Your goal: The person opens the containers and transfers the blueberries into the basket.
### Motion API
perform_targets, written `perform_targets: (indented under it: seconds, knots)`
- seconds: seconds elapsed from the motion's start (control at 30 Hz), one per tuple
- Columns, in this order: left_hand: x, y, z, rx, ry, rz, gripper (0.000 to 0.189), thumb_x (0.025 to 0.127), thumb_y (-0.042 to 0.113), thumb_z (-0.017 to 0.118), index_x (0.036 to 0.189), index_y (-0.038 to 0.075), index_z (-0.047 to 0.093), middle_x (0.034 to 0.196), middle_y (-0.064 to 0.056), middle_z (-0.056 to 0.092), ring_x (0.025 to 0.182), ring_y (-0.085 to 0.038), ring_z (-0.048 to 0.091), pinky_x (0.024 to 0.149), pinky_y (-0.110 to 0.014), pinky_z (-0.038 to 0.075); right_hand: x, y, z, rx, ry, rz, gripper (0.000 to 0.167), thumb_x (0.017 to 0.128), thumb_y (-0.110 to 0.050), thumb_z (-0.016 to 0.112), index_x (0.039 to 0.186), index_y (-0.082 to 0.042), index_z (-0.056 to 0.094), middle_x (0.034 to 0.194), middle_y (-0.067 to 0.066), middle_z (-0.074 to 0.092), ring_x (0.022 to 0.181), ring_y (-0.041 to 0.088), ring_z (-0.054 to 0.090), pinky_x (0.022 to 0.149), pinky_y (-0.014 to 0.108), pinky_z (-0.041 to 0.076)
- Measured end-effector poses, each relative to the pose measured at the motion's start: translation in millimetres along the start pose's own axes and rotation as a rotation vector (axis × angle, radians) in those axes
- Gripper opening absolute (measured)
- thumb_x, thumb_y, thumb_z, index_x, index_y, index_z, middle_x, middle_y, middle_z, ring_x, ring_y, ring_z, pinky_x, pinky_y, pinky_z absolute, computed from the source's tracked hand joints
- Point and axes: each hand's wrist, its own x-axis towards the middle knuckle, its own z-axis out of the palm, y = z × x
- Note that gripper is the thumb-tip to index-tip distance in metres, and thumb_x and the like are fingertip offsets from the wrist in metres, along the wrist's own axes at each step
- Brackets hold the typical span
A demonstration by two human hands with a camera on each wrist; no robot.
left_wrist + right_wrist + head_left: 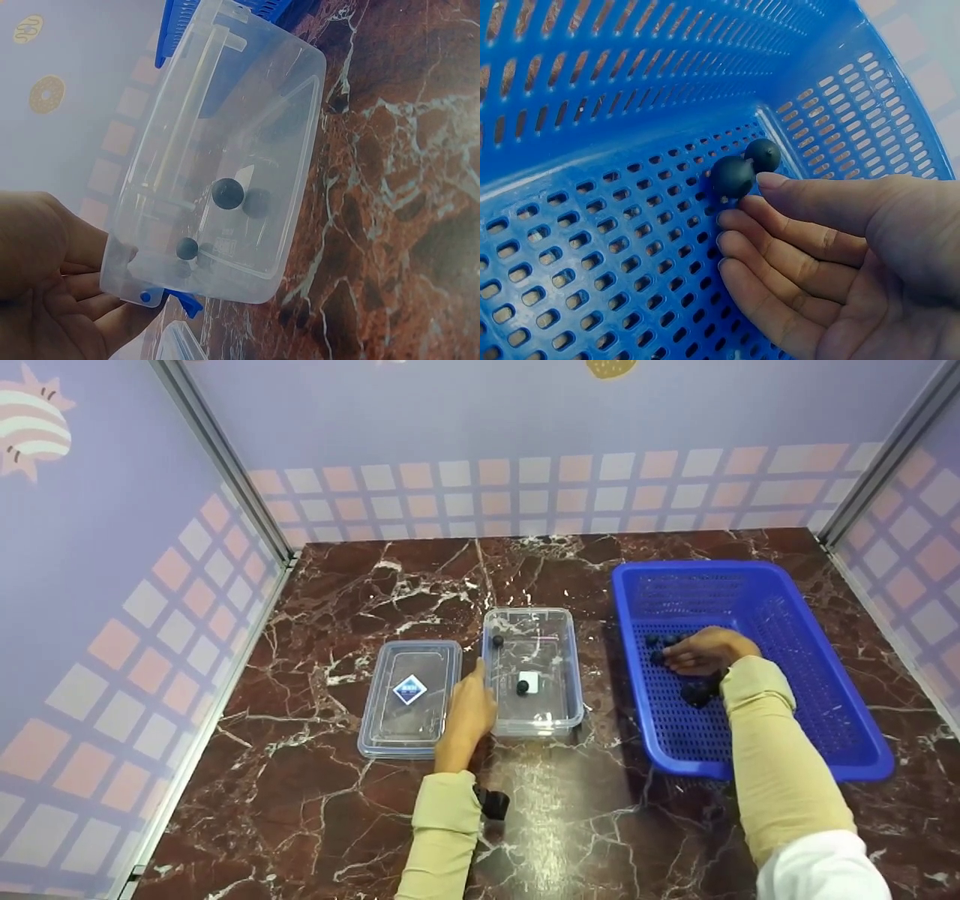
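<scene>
My left hand [471, 705] grips the left wall of a clear plastic box [300, 180], its thumb at the rim and the other fingers outside. Inside the box are two small dark balls, one ball [498, 640] near the far left corner and another ball [523, 688] by a white square. My right hand [810, 262] reaches down into a blue perforated basket [637, 720], palm turned sideways and fingers loosely bent. Its thumb and index fingertips are right at a dark ball [733, 177]; a second ball [763, 155] sits against that one.
Left of the box lies a clear lid [386, 724] with a blue diamond label [409, 689]. More dark balls [651, 640] lie toward the basket's left side. Patterned panels [525, 427] enclose the marbled tabletop [315, 810] at the back and sides.
</scene>
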Motion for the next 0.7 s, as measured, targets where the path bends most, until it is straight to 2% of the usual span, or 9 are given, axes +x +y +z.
perform_targets:
  seconds: [0.07,0.17,0.23,0.33,0.43,0.5,0.57,0.63,0.7]
  knots:
    - [0.5,-0.2,0.2,0.013,-0.004,-0.004,0.055,0.088,-0.001,0.055,0.141,-0.005,0.041,0.123,-0.023,0.062,0.112,-0.040,0.059,0.095,-0.047,0.048,-2.4,-3.2,0.7,-0.022,0.007,-0.003,0.008,0.094,-0.011,0.058,0.099,-0.006,0.061,0.082,-0.003,0.071,0.079,0.006,0.067,0.085,0.022,0.055]
    - [0.6,0.0,0.4,0.023,-0.009,-0.009,0.055,0.089,0.000,0.056,0.141,-0.005,0.041,0.124,-0.023,0.062,0.113,-0.040,0.059,0.095,-0.048,0.048,-6.5,-10.7,-2.4,-0.042,0.036,-0.010,0.009,0.094,-0.010,0.058,0.099,-0.003,0.061,0.078,-0.004,0.069,0.074,0.005,0.066,0.079,0.020,0.056]
    - [0.2,0.1,-0.1,0.024,-0.005,-0.001,0.055,0.088,0.000,0.056,0.140,-0.005,0.042,0.121,-0.023,0.063,0.111,-0.041,0.060,0.094,-0.048,0.048,-14.2,-21.1,-3.2,-0.056,0.086,-0.033,0.009,0.093,-0.009,0.058,0.093,-0.004,0.066,0.077,-0.003,0.069,0.071,0.006,0.064,0.076,0.020,0.056]
    - [-0.2,0.1,-1.6,0.020,-0.002,0.002,0.055,0.088,-0.001,0.056,0.140,-0.006,0.042,0.118,-0.024,0.064,0.109,-0.041,0.061,0.094,-0.048,0.049,-29.9,-43.7,3.0,-0.170,0.197,-0.118,0.014,0.093,-0.014,0.058,0.081,-0.008,0.062,0.072,-0.003,0.062,0.068,0.010,0.058,0.075,0.026,0.053]
    - [0.0,-0.4,-2.6,0.018,0.005,0.004,0.055,0.087,-0.001,0.056,0.140,-0.006,0.042,0.116,-0.024,0.064,0.107,-0.041,0.061,0.094,-0.048,0.049,-40.0,-69.7,14.6,-0.243,0.254,-0.223,0.017,0.094,-0.020,0.058,0.089,-0.005,0.064,0.073,-0.005,0.062,0.071,0.012,0.058,0.078,0.030,0.052]
    - [-0.1,-0.5,-2.7,0.011,0.007,0.003,0.055,0.087,-0.001,0.056,0.140,-0.006,0.042,0.117,-0.023,0.064,0.107,-0.041,0.061,0.093,-0.048,0.049,-43.3,-86.2,25.1,-0.209,0.253,-0.278,0.022,0.094,-0.019,0.058,0.103,0.000,0.064,0.075,-0.006,0.064,0.075,0.011,0.062,0.081,0.030,0.054]
    - [-0.2,-0.4,-2.3,0.000,0.002,0.003,0.055,0.087,-0.002,0.056,0.140,-0.005,0.042,0.118,-0.023,0.064,0.108,-0.041,0.061,0.094,-0.047,0.049,-44.7,-100.1,36.4,-0.165,0.239,-0.320,0.036,0.093,-0.015,0.060,0.122,0.006,0.057,0.082,-0.005,0.069,0.079,0.009,0.066,0.082,0.025,0.055]
    - [-0.3,0.1,-1.8,-0.007,-0.005,0.002,0.056,0.087,-0.002,0.055,0.141,-0.005,0.041,0.119,-0.023,0.063,0.108,-0.040,0.061,0.094,-0.047,0.049,-44.4,-110.9,47.7,-0.151,0.226,-0.348,0.042,0.092,-0.012,0.061,0.127,0.011,0.053,0.086,-0.003,0.071,0.081,0.008,0.068,0.080,0.022,0.056]
    - [-0.3,0.9,-1.5,-0.010,-0.014,-0.004,0.056,0.087,-0.002,0.055,0.141,-0.005,0.040,0.120,-0.024,0.063,0.109,-0.040,0.061,0.095,-0.047,0.048,-43.2,-118.6,59.0,-0.168,0.222,-0.363,0.040,0.092,-0.010,0.061,0.126,0.011,0.054,0.087,-0.002,0.071,0.081,0.008,0.068,0.081,0.023,0.056]
